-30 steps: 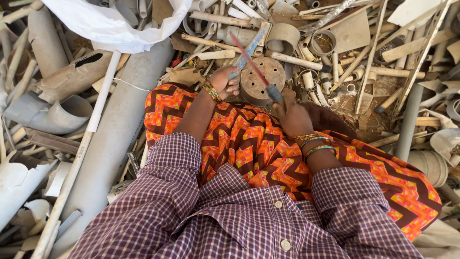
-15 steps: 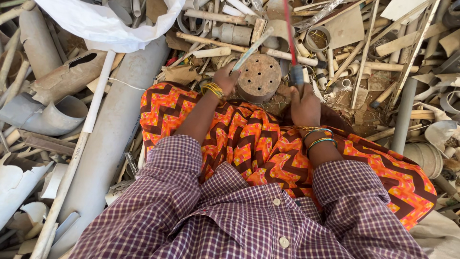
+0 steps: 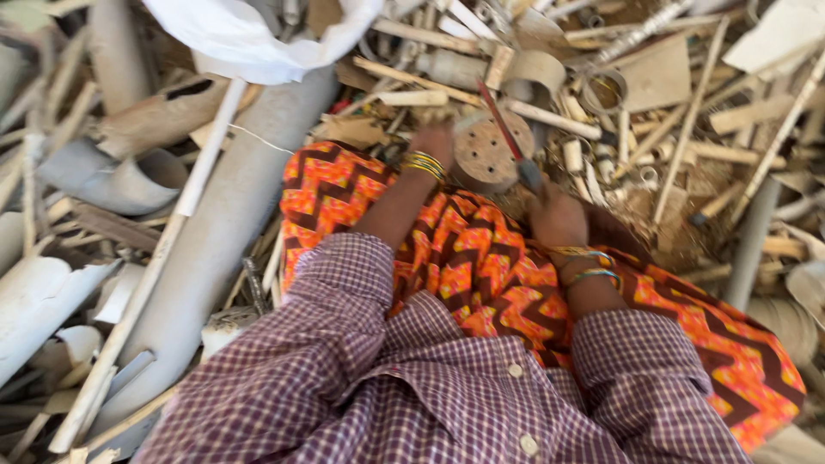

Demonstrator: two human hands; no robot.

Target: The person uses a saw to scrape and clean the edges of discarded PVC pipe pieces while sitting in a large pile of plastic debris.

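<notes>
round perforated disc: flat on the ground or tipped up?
Tipped up. The round perforated disc shows its holed face toward the camera, propped at the knee between the left hand and the right hand, which grips a red-handled tool.

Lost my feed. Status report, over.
Left hand steadies round perforated disc. Right hand grips red-handled tool on disc. Pipe scraps crowd around.

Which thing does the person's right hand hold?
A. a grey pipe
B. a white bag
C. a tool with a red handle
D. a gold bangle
C: the right hand grips a tool with a red handle that rises over the round disc.
</notes>
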